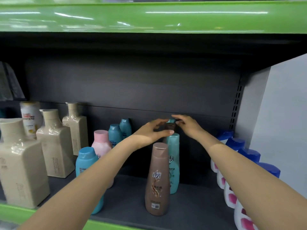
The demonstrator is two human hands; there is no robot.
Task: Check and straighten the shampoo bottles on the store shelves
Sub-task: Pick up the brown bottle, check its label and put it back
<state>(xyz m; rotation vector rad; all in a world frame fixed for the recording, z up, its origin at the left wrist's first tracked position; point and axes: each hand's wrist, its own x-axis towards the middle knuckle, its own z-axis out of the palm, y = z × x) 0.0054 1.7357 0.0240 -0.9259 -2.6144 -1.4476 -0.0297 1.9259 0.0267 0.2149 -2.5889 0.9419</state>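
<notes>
Both arms reach deep into the dark grey metal shelf (pixel 191 201), toward the far end of the middle row.

Left hand (pixel 153 132): fingers half curled and spread, thumb stretched forward along the near side of a dark brown bottle cap (pixel 170 126). Looks to be cupping it; actual contact is hard to tell.

Right hand (pixel 186 124): fingers curved, tips at a teal cap (pixel 171 120) just behind the brown one. Whether it pinches or only touches, I cannot tell.

The row runs front to back: a tall brown plastic shampoo bottle with a flip cap (pixel 157 180) stands nearest, upright, label forward; a teal plastic bottle (pixel 173 163) is just behind and to its right; the two capped bottles under the hands stand farthest back, bodies mostly hidden.

Judgement on the step: the back pair is being squared up. Best done by steadying each cap from above, turning the labels forward, and sliding rather than lifting, since tall narrow bottles tip easily. Keep the forearms high; the left forearm passes over a light blue capped bottle (pixel 86 156) and a pink capped bottle (pixel 100 143), and the right passes by the white bottles with blue caps (pixel 249 154).
</notes>
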